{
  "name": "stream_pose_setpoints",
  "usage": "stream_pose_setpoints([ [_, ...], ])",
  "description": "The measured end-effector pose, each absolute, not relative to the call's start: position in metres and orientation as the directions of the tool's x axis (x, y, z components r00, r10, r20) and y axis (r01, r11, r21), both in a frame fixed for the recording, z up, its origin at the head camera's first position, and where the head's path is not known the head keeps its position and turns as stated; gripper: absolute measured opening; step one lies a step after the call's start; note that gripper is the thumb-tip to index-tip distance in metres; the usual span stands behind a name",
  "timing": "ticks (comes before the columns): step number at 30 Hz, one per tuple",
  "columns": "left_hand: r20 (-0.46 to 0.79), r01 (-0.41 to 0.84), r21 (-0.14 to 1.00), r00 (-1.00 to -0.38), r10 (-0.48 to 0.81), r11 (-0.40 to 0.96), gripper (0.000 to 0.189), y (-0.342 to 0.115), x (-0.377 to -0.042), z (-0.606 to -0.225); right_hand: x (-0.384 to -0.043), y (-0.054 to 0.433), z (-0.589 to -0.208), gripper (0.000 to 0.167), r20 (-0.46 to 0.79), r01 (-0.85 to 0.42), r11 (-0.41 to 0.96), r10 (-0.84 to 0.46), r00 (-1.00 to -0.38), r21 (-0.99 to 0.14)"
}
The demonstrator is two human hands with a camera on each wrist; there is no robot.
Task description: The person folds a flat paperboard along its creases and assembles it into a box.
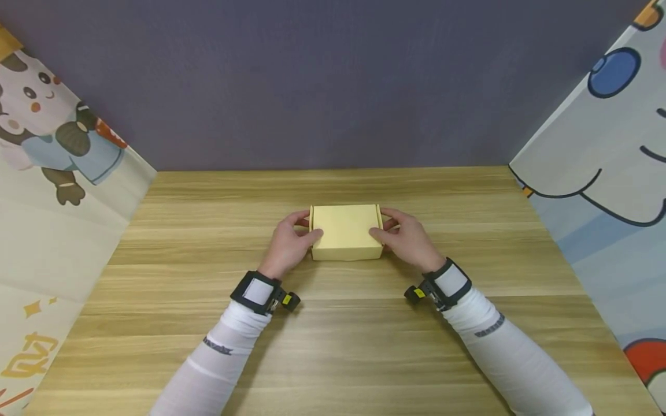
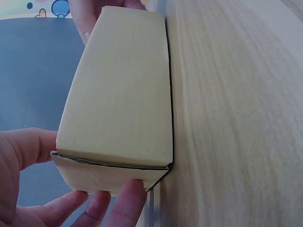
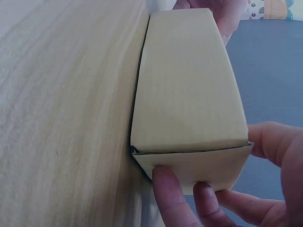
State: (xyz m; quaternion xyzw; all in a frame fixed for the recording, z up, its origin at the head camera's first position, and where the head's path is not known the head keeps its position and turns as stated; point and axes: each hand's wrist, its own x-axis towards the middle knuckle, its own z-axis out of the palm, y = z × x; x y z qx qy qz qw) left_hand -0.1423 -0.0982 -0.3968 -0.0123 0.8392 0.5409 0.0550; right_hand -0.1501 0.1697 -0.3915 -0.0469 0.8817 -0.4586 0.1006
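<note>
A small closed yellow cardboard box [image 1: 347,225] sits on the wooden table, held from both ends. My left hand [image 1: 291,242] grips its left end, the thumb over the top edge and the other fingers against the side. At the opposite end my right hand [image 1: 408,238] holds it the same way. In the left wrist view the front face of the box [image 2: 120,85] stands close to the table, with fingertips pressed on the end panel. The right wrist view shows the box [image 3: 187,85] with fingers on its right end panel.
The wooden tabletop [image 1: 343,346] spreads around the box. A dark blue-grey wall panel [image 1: 333,86] rises along the back edge. Side panels with cartoon prints, a left panel [image 1: 62,242] and a right panel [image 1: 588,167], flank the table.
</note>
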Motion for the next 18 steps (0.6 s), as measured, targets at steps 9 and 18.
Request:
stream_pose_setpoints([
  [9, -0.11, -0.08, 0.902, -0.993, 0.046, 0.425, 0.064, -0.0991, -0.142, -0.3964, -0.1502, 0.1691, -0.3896, 0.07, -0.147, 0.023, 0.568, -0.172, -0.974, -0.822],
  [18, -0.098, -0.068, 0.912, -0.994, 0.053, 0.405, 0.062, -0.101, -0.1411, -0.3966, -0.1498, 0.1717, -0.3904, 0.07, -0.152, 0.031, 0.54, -0.181, -0.972, -0.841],
])
